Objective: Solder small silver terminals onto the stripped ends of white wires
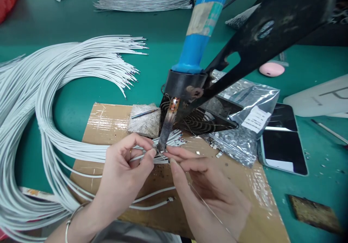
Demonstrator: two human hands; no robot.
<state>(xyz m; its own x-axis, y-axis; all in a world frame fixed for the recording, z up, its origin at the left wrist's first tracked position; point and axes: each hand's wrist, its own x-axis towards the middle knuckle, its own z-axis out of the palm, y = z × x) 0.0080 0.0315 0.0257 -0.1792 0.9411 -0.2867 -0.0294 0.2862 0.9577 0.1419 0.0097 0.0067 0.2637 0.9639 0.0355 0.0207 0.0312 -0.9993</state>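
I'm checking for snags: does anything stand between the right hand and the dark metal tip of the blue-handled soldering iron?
Nothing visible does: the right hand, holding a thin silvery wire, is close beside the dark metal tip. The left hand is on the tip's other side.

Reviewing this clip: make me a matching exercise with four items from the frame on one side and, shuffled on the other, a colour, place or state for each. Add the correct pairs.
1. iron handle
2. right hand
3. cable bundle
4. small oval object

A. white, curving through the left of the picture
B. pink
C. holding a thin wire
D. blue

Pairs: 1-D, 2-C, 3-A, 4-B
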